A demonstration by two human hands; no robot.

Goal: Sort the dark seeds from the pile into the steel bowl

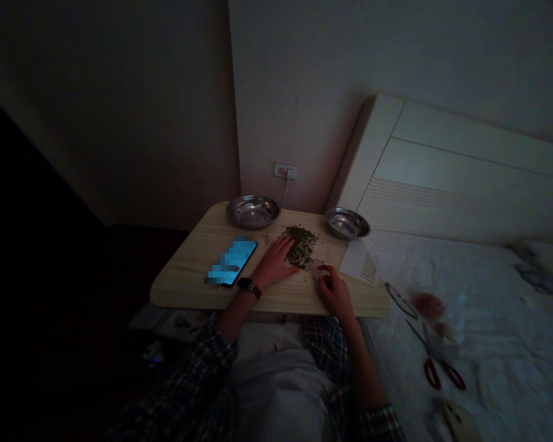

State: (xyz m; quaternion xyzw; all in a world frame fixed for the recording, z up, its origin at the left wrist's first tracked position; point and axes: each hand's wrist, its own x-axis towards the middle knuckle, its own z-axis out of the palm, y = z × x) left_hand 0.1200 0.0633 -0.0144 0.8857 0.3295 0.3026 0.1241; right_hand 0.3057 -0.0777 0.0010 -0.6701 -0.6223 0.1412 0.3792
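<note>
A loose pile of small dark green bits (300, 242), like dried leaves or seeds, lies on the light wooden table (188, 282). My left hand (275, 264), with a dark watch on its wrist, rests at the pile's left edge, fingers stretched out. At the pile's near right side is my right hand (335, 293), its fingers curled in a pinch at a small see-through piece (315, 267); what exactly it is stays too dim to tell. A lit phone (234, 261) lies left of my left hand.
Two steel bowls stand at the back, one left (253, 212) and one right (348, 223). A white card (360, 263) lies by the table's right edge. On the bed to the right are red-handled scissors (433, 362). A cable runs from the wall socket (286, 170) down behind the table.
</note>
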